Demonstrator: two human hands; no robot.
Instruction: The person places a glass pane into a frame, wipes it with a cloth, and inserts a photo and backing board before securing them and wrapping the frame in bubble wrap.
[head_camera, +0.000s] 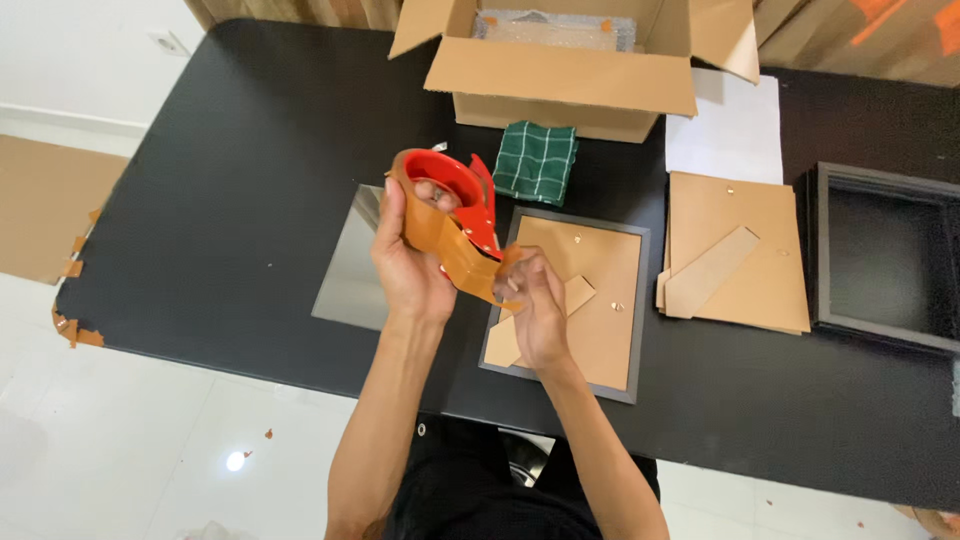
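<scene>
1. Gripping the red tape gun (455, 195), the left hand (408, 262) wraps its handle, holding it raised off the table (230, 150) so the strip can run free.
2. Pinched in the right hand (535, 310) is the brown tape end (490, 280), drawn toward 4 o'clock.
3. Gun's long axis runs from 10 to 4 o'clock, mouth pointing at 4, above the face-down frame (590, 290).
4. At 9 o'clock lies a glass pane (350, 270).
5. At 12 o'clock: a green cloth (535, 160), then an open box (560, 85).
</scene>
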